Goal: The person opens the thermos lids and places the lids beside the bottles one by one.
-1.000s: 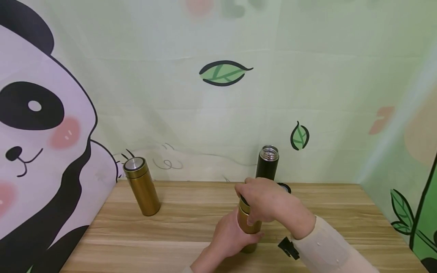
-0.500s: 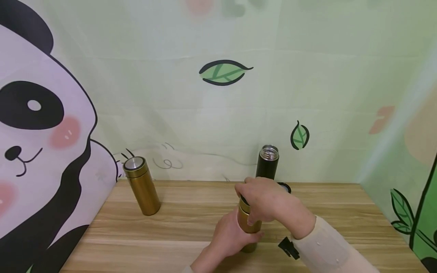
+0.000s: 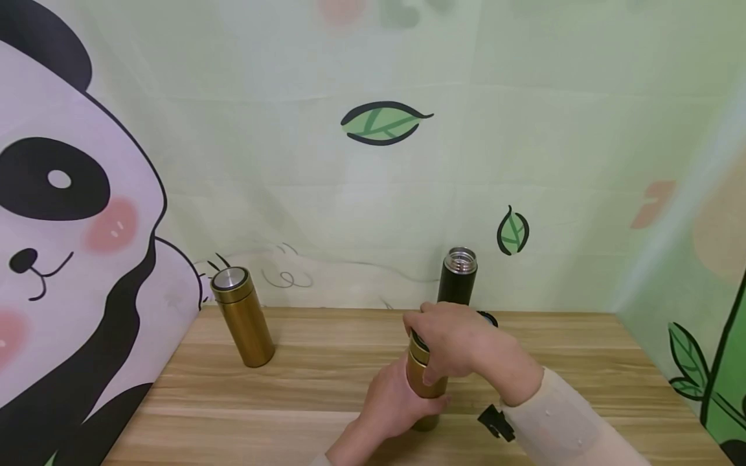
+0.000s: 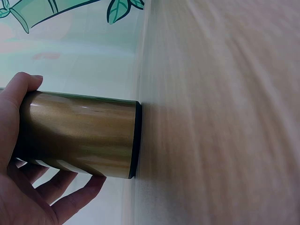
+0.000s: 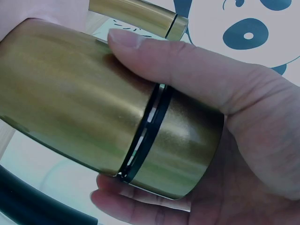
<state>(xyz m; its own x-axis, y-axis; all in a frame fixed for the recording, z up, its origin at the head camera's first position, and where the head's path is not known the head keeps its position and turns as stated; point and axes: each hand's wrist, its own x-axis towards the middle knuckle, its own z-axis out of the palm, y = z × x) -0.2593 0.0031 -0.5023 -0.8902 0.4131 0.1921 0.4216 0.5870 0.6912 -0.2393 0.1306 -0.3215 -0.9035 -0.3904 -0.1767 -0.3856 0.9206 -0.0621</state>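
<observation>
A gold thermos (image 3: 425,378) stands upright near the table's front, right of the middle. My left hand (image 3: 389,402) grips its body low down, thumb and fingers curled round it; the left wrist view shows its dark base (image 4: 136,139) at the wood surface. From above, my right hand (image 3: 457,340) holds the gold lid (image 5: 187,145), with the thumb reaching down onto the body. Between lid and body, a dark ring with pale slits shows in the right wrist view. The top of the lid is mostly hidden under the right hand.
Behind my right hand stands a black thermos (image 3: 457,283) with an uncovered steel mouth. A dark-rimmed round piece (image 3: 488,318) lies beside it, partly hidden. A second gold thermos (image 3: 243,327), lid on, stands at left. A printed cloth (image 3: 373,213) backs the wooden table (image 3: 315,362).
</observation>
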